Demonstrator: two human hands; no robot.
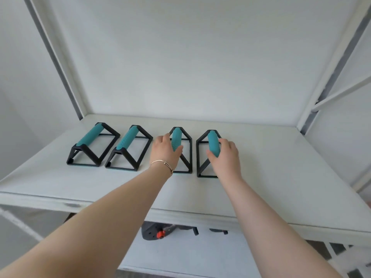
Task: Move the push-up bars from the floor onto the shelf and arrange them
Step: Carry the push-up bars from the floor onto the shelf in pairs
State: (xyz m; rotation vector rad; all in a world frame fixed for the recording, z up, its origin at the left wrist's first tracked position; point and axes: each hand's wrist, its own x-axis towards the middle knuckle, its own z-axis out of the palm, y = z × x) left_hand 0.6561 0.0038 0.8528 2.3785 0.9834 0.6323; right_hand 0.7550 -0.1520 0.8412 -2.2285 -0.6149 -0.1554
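Several push-up bars with black frames and teal grips stand in a row on the white shelf (271, 177). The leftmost bar (90, 138) and the second bar (126, 140) stand free. My left hand (165, 152) wraps the near end of the third bar's teal grip (176, 137). My right hand (224, 155) wraps the near end of the fourth bar's grip (212, 140). Both held bars rest with their bases on the shelf. My hands hide the front parts of their frames.
The shelf has a white back panel (190, 57) and slanted grey-white posts (60, 63) at both sides. Bare shelf surface stretches to the right of the fourth bar. Under the shelf edge sits a dark object with a red knob (160, 234).
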